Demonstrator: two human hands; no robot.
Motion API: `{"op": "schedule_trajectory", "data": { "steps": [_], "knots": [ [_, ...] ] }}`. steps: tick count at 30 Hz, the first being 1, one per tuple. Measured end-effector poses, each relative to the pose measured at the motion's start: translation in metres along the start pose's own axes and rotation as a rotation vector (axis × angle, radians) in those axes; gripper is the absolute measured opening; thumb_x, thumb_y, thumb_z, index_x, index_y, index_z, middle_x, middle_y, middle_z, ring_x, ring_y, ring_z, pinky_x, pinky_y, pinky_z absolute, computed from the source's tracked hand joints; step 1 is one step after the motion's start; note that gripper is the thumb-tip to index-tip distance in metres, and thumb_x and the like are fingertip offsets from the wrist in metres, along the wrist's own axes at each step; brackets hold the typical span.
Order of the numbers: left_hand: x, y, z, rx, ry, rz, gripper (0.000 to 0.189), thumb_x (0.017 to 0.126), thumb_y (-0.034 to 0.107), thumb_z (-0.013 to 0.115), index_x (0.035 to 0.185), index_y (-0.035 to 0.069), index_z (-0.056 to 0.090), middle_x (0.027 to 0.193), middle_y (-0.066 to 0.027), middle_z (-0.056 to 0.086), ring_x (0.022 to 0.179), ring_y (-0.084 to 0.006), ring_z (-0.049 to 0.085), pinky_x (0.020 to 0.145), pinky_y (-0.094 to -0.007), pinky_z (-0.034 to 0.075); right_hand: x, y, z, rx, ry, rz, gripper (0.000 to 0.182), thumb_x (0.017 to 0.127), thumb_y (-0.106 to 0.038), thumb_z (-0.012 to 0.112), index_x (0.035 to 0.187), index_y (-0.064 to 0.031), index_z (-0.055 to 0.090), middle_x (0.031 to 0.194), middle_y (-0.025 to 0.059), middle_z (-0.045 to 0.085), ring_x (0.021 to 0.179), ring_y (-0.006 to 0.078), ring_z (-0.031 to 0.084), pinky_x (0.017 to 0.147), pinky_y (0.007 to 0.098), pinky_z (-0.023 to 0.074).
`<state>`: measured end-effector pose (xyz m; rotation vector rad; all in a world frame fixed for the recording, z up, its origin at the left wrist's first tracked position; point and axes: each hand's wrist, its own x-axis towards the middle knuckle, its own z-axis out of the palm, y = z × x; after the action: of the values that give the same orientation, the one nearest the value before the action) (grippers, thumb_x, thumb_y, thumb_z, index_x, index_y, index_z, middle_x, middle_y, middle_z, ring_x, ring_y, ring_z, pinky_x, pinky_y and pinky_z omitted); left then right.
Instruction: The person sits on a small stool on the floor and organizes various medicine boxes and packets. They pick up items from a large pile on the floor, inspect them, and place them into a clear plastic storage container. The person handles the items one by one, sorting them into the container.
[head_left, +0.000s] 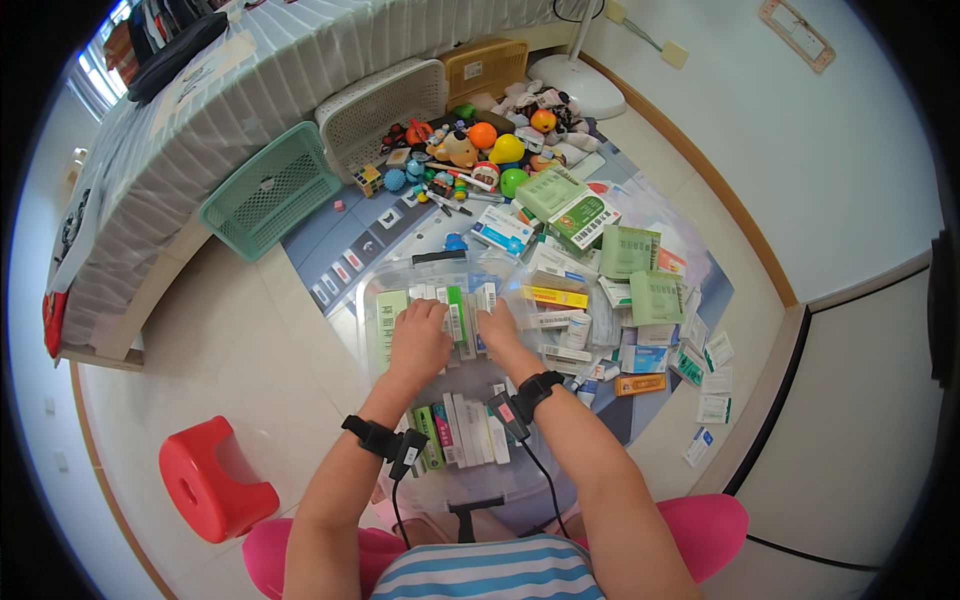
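A clear plastic storage box (365, 330) stands on the floor before me, with two rows of upright medicine boxes inside. My left hand (422, 337) rests on the far row, fingers curled down beside a pale green box (388, 319); its fingertips are hidden. Close to its right is a green-and-white box (455, 311). My right hand (499, 330) has thumb and fingers around a white medicine box (487, 296) at the right end of that row. In the near row stand a green box (430, 439) and several white boxes (469, 431).
Medicine boxes, green packets (630, 251) and a white bottle (577, 330) lie to the right on a patterned mat (307, 255). Toys (454, 150) are heaped beyond. Green (270, 191), white (386, 112) and tan baskets (487, 71) stand by the bed. A red stool (214, 480) is at left.
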<state>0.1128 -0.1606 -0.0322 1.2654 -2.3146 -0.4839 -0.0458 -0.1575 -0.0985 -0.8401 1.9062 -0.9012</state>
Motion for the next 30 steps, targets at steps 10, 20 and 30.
{"op": "schedule_trajectory", "data": {
  "steps": [10, 20, 30],
  "knots": [
    [0.003, 0.001, -0.004, -0.081, 0.047, 0.01, 0.036, 0.072, 0.001, 0.06, 0.108, 0.0, 0.058, 0.111, -0.0157, 0.058, 0.107, -0.0348, 0.054, 0.092, -0.0428, 0.046, 0.018, 0.025, 0.02, 0.023, -0.071, -0.06, 0.037, 0.092, -0.025, 0.055, 0.118, 0.0009, 0.061, 0.105, 0.0178, 0.067, 0.098, 0.0293, 0.063, 0.084, 0.037, 0.0477],
    [0.007, 0.01, -0.005, -0.128, 0.04, -0.008, 0.035, 0.074, 0.004, 0.062, 0.108, -0.001, 0.057, 0.11, -0.017, 0.058, 0.107, -0.0353, 0.054, 0.093, -0.0436, 0.045, 0.01, 0.016, 0.015, -0.049, -0.092, -0.112, 0.032, 0.092, -0.027, 0.053, 0.1, 0.0014, 0.063, 0.094, 0.0234, 0.065, 0.091, 0.0404, 0.061, 0.078, 0.0436, 0.0473],
    [0.013, 0.026, -0.004, -0.128, 0.04, 0.019, 0.033, 0.077, 0.005, 0.063, 0.11, 0.0, 0.058, 0.112, -0.0161, 0.058, 0.107, -0.0355, 0.055, 0.092, -0.0422, 0.047, 0.015, 0.026, 0.013, 0.024, -0.033, -0.071, 0.045, 0.091, -0.03, 0.057, 0.119, 0.0049, 0.057, 0.111, 0.0252, 0.064, 0.102, 0.0369, 0.062, 0.085, 0.0395, 0.0484]
  ]
}}
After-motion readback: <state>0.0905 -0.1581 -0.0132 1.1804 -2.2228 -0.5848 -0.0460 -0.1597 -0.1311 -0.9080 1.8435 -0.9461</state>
